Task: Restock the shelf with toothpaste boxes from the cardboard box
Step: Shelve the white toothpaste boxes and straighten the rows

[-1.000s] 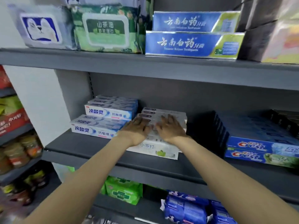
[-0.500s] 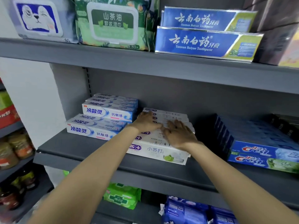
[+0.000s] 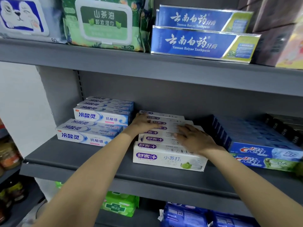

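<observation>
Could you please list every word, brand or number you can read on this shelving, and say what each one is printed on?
"云南白药牙膏 Yunnan Baiyao Toothpaste": blue boxes, top shelf.
"山茶油 卸妆湿巾", "80片": green wipes pack.
"80": cat wipes pack.
"冷酸灵 抗敏感": white-blue boxes.
"舒客+ 小苏打": white toothpaste boxes under the left hand and right hand.
"Crest": blue boxes.
The finer print and the packs below are too blurred.

Matt grey shelf; glossy cardboard toothpaste boxes.

We're in a shop aisle: grey metal shelving stacked with boxed toothpaste, Crest cartons, wet-wipe packs, and jars on the neighbouring rack.
</observation>
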Motion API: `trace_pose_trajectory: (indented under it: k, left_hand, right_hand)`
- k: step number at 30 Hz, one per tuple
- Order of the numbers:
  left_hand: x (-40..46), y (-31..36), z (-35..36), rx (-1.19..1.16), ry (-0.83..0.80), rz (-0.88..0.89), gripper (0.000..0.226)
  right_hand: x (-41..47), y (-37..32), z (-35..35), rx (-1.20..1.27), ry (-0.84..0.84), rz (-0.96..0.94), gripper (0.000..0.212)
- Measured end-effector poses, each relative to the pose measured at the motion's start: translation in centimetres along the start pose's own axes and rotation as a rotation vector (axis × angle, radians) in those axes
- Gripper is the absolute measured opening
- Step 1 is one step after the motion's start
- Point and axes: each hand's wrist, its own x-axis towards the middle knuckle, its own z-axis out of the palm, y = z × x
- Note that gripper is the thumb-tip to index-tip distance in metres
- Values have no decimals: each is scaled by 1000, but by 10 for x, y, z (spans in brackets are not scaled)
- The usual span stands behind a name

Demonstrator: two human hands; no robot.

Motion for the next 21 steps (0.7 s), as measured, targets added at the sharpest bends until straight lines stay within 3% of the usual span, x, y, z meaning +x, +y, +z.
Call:
trace_pose_trajectory:
  k: [4, 10, 12, 17, 21]
  left_hand:
    - [7, 10, 3, -94, -4, -137, 101]
    - [18, 9, 6, -235, 88, -208, 95]
    - [18, 10, 9, -216, 62, -172, 86]
    - [6, 6, 13, -449, -56, -30, 40]
    - [3, -2, 23, -767, -72, -59, 29]
  right_hand:
    - [-9, 5, -3, 21, 23, 20, 59]
    - [-13, 0, -4, -8, 93, 50, 52]
    - [-14, -2, -3, -30, 113, 37, 46]
    - [-10, -5, 3, 22, 93, 78, 46]
    - [-7, -17, 13, 86, 123, 129, 50]
